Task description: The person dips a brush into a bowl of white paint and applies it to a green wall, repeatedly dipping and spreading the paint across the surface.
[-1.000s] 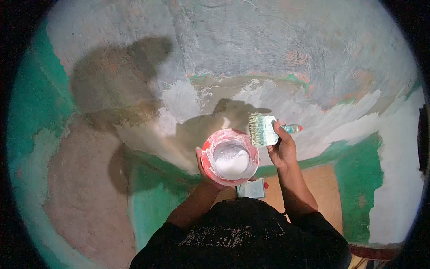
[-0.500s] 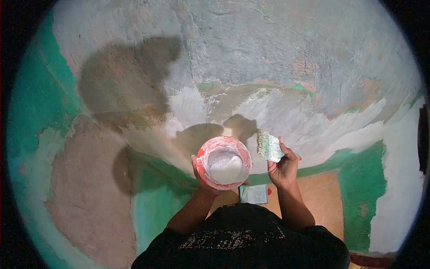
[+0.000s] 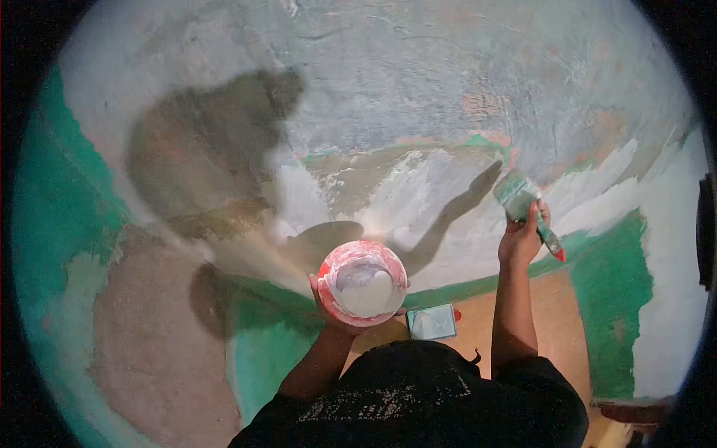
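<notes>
A round red bucket [image 3: 326, 287], smeared with white and holding pale liquid, rests in my left hand [image 3: 328, 312], whose fingers wrap round its side and underside. My right hand [image 3: 525, 233] grips a wide brush [image 3: 517, 193] with a green, red-tipped handle. The brush head points up and left, close to the patchy wall [image 3: 418, 194]; whether the bristles touch it I cannot tell. White coating covers part of the wall's lower band, left of the brush.
Below the bucket lies a pale rectangular object [image 3: 432, 322] with a small red thing [image 3: 458, 315] beside it. Green wall areas [image 3: 609, 299] flank the tan surface [image 3: 556, 328]. A dark object [image 3: 705, 231] stands at the right edge.
My right hand has moved up and to the right with the brush, whose head now tilts up-left. The bucket in my left hand sits slightly lower and further left.
</notes>
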Available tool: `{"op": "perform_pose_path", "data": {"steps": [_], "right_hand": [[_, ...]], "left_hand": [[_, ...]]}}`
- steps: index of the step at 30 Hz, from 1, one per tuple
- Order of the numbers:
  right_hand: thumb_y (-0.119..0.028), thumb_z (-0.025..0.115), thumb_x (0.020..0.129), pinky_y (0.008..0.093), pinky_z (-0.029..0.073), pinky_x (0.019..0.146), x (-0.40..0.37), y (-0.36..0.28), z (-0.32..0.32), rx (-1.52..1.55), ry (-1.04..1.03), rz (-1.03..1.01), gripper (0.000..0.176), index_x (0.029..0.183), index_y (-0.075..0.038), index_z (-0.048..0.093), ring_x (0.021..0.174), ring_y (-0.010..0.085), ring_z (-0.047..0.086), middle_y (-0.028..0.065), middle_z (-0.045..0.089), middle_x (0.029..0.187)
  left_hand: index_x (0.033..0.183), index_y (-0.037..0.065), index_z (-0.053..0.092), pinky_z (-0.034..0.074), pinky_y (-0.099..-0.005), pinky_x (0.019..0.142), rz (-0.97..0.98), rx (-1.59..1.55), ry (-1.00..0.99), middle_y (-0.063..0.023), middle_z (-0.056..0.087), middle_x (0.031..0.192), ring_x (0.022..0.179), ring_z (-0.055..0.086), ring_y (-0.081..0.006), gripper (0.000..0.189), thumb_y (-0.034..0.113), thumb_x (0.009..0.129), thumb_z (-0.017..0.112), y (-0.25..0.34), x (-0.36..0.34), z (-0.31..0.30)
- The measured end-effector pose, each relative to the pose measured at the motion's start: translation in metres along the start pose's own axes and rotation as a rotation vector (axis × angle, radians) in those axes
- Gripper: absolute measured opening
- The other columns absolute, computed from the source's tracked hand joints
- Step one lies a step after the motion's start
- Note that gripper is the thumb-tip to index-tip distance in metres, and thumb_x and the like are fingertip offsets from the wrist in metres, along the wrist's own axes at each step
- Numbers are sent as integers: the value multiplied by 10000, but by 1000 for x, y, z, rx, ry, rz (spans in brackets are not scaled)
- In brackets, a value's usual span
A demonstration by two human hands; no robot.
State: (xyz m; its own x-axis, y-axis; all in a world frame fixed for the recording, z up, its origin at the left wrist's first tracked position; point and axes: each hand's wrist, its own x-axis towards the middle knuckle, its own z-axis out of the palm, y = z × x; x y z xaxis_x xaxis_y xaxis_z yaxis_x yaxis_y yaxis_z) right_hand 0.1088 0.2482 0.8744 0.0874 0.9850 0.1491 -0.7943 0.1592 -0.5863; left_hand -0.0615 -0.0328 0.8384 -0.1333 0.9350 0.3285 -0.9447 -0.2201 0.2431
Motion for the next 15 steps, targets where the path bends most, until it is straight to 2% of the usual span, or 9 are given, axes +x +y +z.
{"op": "perform_pose_path", "data": {"steps": [3,4,7,8,9,10,11,13,15], "right_hand": [[-149,572,954,381,494,895,29,12,-3,-226,-83,-314,321,1237,-66,445,1085,239,558,126,522,1242],[-131,584,938,364,500,861,44,20,-3,-337,-213,-603,252,1172,-59,523,1010,251,594,140,583,1159],[-98,597,912,363,510,830,52,19,9,-748,-411,-1006,144,1051,-65,606,925,274,637,164,642,1032],[-59,609,879,361,524,786,58,24,7,-878,-499,-1022,81,949,-81,643,853,295,665,182,668,938],[-3,605,858,355,527,801,61,30,9,-924,-623,-1015,126,951,-79,642,946,328,669,211,668,1025],[0,629,843,344,527,810,67,35,5,-1000,-676,-1107,132,938,-90,644,962,315,674,207,669,1057],[3,654,828,334,528,819,72,39,1,-1075,-730,-1200,142,925,-102,646,978,302,679,203,670,1088],[31,620,844,357,506,883,63,46,-6,-972,-645,-1088,116,907,-66,619,1047,343,648,235,649,1122],[49,604,849,361,497,910,55,51,-17,-910,-572,-981,117,904,-54,614,1095,359,627,251,624,1171]], "left_hand": [[1477,220,240,321,-790,930,-34,31,91,-171,257,1502,1293,322,-543,1076,877,659,481,0,2,-2],[1474,233,248,312,-802,925,-41,38,146,-181,251,1501,1284,311,-573,1072,875,652,496,-2,3,-4],[1476,204,241,332,-786,925,191,-203,148,-197,276,1483,1305,321,-517,1045,862,694,462,-14,1,2],[1473,210,249,328,-789,926,146,-163,200,-199,274,1483,1310,312,-517,1037,858,694,469,-14,-2,-4],[1470,215,258,323,-792,927,100,-124,252,-201,273,1483,1316,303,-518,1029,854,694,477,-11,-3,-9],[1467,220,266,318,-795,928,54,-84,304,-203,271,1484,1321,293,-518,1021,849,694,485,-8,-4,-14],[1464,222,274,315,-799,927,18,-35,252,-197,272,1486,1323,290,-520,1009,840,698,495,-7,-5,-17],[1459,225,289,307,-805,924,-50,61,146,-184,273,1490,1326,283,-525,987,822,706,516,-5,3,-5],[1452,212,308,310,-799,930,111,-171,74,-192,271,1489,1323,280,-534,979,803,709,543,-16,7,16]]}}
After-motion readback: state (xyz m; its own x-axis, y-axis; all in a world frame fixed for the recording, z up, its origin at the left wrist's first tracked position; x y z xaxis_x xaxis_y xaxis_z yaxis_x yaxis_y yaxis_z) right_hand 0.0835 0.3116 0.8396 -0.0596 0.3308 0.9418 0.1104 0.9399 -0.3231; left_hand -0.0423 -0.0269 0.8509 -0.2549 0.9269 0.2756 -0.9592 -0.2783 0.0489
